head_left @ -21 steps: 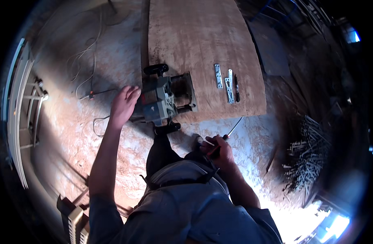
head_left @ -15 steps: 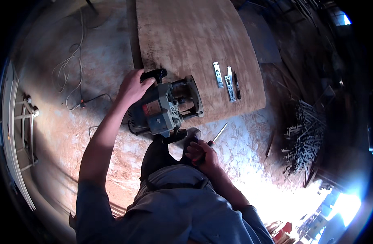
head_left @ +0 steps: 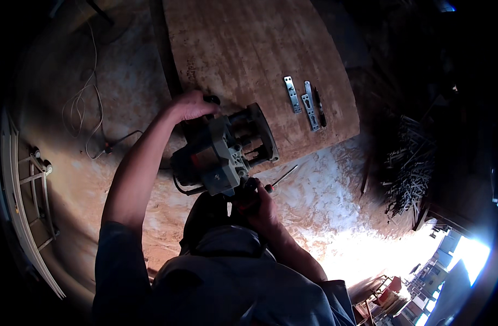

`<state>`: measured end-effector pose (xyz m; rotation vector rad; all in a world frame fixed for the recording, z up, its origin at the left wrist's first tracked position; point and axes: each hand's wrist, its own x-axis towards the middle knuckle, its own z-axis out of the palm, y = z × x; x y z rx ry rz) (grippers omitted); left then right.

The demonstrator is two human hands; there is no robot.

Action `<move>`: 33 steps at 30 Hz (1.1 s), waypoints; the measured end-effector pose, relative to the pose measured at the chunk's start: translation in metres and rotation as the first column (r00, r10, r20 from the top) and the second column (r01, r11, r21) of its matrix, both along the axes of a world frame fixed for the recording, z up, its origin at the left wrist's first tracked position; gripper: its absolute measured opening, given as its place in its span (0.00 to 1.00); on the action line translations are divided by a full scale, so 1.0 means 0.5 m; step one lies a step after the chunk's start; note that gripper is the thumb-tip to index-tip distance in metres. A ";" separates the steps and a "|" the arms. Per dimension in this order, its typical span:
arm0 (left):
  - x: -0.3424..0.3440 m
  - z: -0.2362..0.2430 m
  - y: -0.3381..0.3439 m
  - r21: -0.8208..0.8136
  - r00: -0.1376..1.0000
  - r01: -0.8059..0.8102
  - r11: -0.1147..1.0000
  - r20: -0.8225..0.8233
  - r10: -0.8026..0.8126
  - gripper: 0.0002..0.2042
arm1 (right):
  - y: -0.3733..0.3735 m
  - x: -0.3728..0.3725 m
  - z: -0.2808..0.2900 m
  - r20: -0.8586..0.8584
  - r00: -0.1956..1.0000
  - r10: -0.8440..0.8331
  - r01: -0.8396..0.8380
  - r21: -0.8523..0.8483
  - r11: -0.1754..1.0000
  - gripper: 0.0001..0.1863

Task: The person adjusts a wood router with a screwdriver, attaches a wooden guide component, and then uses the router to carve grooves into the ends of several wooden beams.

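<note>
Router: a grey plunge router (head_left: 221, 155) lies tipped on its side at the near edge of the board (head_left: 249, 60), its base plate facing up the board and its motor end hanging over the floor (head_left: 325, 190).
Left hand: the left hand (head_left: 190, 106) is closed around the router's black far handle.
Right hand: the right hand (head_left: 258, 205) is closed at the router's near handle and also grips a screwdriver (head_left: 281, 176), whose shaft points out toward the board's near right corner.
Progress: judging by the tipped router, the work is at the setting-up stage; the board shows no routed cut that I can make out, so the cutting seems yet to come.
Plates: three narrow metal plates (head_left: 303, 100) lie side by side near the board's right edge, well apart from both hands.
Cord: a pale cord (head_left: 91, 108) loops over the floor off the board's left edge.
Rods: a heap of thin metal rods (head_left: 412, 163) lies on the floor to the right.
</note>
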<state>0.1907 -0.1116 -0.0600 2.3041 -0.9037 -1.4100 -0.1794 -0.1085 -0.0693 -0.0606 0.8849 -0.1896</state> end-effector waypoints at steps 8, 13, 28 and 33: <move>-0.072 0.114 0.076 -0.041 0.958 -0.255 0.966 -0.144 0.247 0.23 | -0.013 0.010 0.003 -0.070 0.995 -0.074 0.069 -0.069 0.995 0.15; -0.135 0.192 0.201 -0.073 0.725 -0.574 0.816 -0.508 0.464 0.21 | -0.062 0.031 0.036 -0.173 0.981 -0.092 0.052 -0.223 0.973 0.15; -0.391 0.231 0.263 0.128 -0.089 -0.967 0.221 -0.980 0.176 0.23 | -0.242 0.163 -0.020 -0.151 0.932 0.330 -0.358 -0.534 0.766 0.27; -0.426 0.265 0.232 0.125 -0.092 -0.985 0.119 -0.964 0.249 0.20 | -0.301 0.117 -0.010 -0.491 0.796 0.355 -0.605 -0.620 0.498 0.17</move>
